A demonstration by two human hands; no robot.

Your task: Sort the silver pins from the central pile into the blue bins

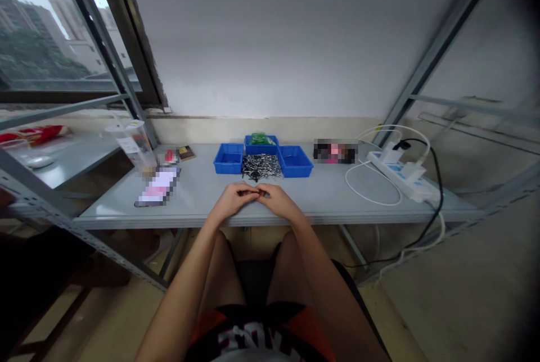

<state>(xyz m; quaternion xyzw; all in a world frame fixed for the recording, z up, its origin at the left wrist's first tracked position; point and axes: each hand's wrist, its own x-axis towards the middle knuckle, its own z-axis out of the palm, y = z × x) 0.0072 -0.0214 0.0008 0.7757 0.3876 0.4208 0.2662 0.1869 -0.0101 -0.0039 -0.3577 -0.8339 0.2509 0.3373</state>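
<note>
My left hand (233,200) and my right hand (275,200) meet at their fingertips above the front of the grey table (202,196). Fingers of both are closed together; whatever they hold is too small to make out. Just beyond them lies a pile of small metal pieces (261,166). Around the pile stand a left blue bin (229,166), a right blue bin (295,171) and a back blue bin (262,148), which has green packaging (260,138) in it.
At the left are a cup (134,145), a phone (158,186) and a small dark box (186,153). A blurred dark object (334,152) lies right of the bins. Farther right, a white power strip (403,176) has plugs and looping cables. Metal posts flank the table.
</note>
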